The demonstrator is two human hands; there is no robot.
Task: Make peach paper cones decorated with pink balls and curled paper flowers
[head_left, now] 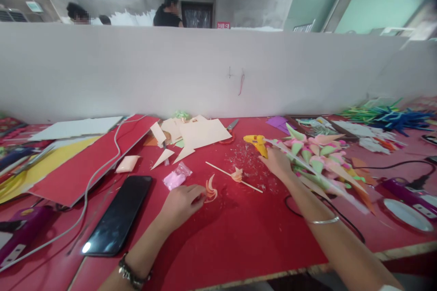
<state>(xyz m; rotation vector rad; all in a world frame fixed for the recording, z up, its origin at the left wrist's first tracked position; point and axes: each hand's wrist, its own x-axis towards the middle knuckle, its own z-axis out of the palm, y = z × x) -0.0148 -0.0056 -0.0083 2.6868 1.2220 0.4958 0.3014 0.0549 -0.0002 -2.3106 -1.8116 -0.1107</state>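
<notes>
The curled orange piece (211, 190) lies at the fingertips of your left hand (180, 204), low over the red tabletop (239, 245). Your left fingers are drawn together and seem to pinch its near edge, though the contact is small and blurred. Your right hand (278, 163) has its fingers wrapped around the handle of the yellow glue gun (258, 143), its nozzle turned to your left. Between your hands, a thin stick (251, 186) lies slanted on the tabletop, with a small pointed peach flower (236, 175) around it. The pink packet (176, 177) sits just beyond your left hand, and the black phone (119, 216) lies to that hand's left. Right of your right hand is a pile of pink and green flower pieces (317, 154).
</notes>
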